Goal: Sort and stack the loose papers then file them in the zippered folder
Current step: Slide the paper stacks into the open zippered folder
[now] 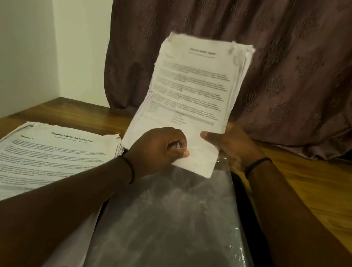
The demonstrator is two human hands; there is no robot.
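A stack of printed papers (194,85) stands nearly upright above the table, its top sheet facing me. My left hand (159,148) pinches its bottom edge from the front. My right hand (231,142) grips its lower right side, thumb on the front sheet. Below them the translucent zippered folder (168,231) lies flat with a dark edge along its right side; the stack's bottom corner sits just above its far end. A second pile of papers (34,161), headed as an education transcript, lies flat to the left, partly under my left forearm.
The wooden table (313,192) shows bare wood to the right of the folder. A brown patterned curtain (297,60) hangs behind the table, and a white wall (14,27) closes the left side. Both wrists wear thin dark bands.
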